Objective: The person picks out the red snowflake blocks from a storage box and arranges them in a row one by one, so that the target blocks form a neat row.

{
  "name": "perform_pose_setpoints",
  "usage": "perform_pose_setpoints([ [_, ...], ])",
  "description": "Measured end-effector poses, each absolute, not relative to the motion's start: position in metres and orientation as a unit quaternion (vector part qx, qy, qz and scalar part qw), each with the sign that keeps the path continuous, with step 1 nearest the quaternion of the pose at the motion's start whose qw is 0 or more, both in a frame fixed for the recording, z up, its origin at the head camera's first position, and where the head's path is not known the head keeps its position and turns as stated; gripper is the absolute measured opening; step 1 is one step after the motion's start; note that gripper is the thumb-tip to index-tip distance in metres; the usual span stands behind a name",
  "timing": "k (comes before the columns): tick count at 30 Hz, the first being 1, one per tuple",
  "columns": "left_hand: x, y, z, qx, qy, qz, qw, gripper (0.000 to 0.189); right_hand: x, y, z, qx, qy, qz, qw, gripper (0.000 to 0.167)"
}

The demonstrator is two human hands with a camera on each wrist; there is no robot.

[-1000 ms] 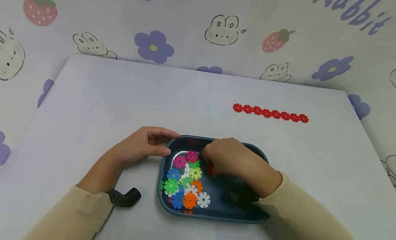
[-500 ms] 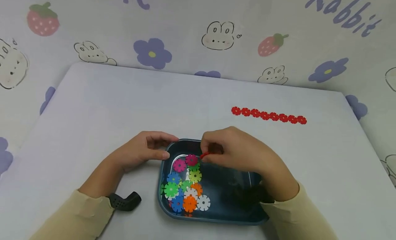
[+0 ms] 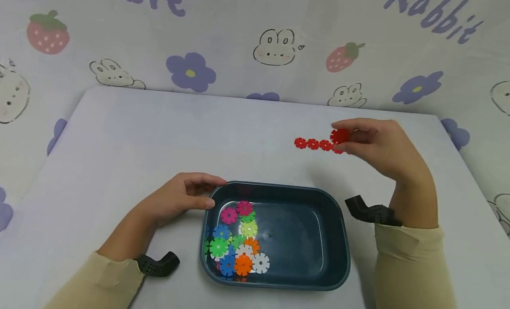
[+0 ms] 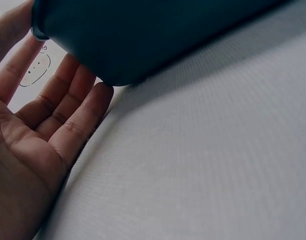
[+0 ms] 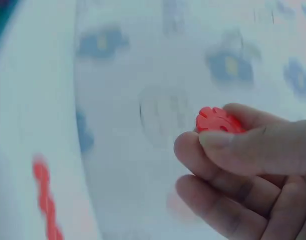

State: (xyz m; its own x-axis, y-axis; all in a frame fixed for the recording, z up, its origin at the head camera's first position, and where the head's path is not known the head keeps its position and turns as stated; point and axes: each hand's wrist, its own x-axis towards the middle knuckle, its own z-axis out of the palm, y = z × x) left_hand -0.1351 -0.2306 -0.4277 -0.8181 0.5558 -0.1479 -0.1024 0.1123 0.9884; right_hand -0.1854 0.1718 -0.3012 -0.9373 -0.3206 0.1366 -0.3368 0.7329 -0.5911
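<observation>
My right hand (image 3: 382,145) pinches a red notched plastic disc (image 5: 217,120) between thumb and fingers, above the table's right back. In the head view it overlaps a row of red notched discs (image 3: 313,144), hiding much of the row's right part. My left hand (image 3: 179,196) holds the back left corner of a dark teal tray (image 3: 334,242), with thumb and index finger at the rim. Other fingers (image 4: 85,115) lie along the outside wall in the left wrist view. Inside the tray's left side, several notched discs (image 3: 243,264) in blue, green, orange, white, yellow and pink are heaped.
A white table (image 3: 131,136) spreads beneath everything, its back edge against a wall covering (image 3: 227,48) printed with rabbits, flowers and strawberries. Black wrist mounts (image 3: 159,264) stick out from both sleeves, the right one close to the tray's right end.
My right hand has come up out of the tray with a red disc and moved back and right to the red row. The left hand stays at the tray corner.
</observation>
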Motion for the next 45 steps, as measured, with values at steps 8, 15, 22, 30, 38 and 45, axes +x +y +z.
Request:
perform_pose_setpoints([
  [8,-0.133,-0.235,-0.431,0.160,0.702,0.648,0.249,0.043,-0.216,0.267,-0.341,-0.125,-0.933,0.337,-0.002,0.057],
  [15,-0.133,-0.234,-0.431,0.170,0.692,0.656,0.249,0.043,-0.230,0.316,-0.391,-0.257,-0.897,0.360,-0.003,0.062],
  [22,-0.133,-0.233,-0.429,0.166,0.695,0.653,0.251,0.043,-0.233,0.324,-0.415,-0.285,-0.891,0.351,-0.031,0.060],
  [30,-0.133,-0.232,-0.429,0.169,0.690,0.657,0.253,0.043,-0.235,0.327,-0.418,-0.296,-0.883,0.363,-0.022,0.060],
  [38,-0.135,-0.228,-0.427,0.171,0.687,0.658,0.257,0.043,-0.233,0.330,-0.419,-0.327,-0.857,0.398,-0.014,0.052],
  [45,-0.135,-0.228,-0.429,0.174,0.686,0.657,0.258,0.043,-0.231,0.327,-0.418,-0.322,-0.857,0.403,-0.006,0.052],
])
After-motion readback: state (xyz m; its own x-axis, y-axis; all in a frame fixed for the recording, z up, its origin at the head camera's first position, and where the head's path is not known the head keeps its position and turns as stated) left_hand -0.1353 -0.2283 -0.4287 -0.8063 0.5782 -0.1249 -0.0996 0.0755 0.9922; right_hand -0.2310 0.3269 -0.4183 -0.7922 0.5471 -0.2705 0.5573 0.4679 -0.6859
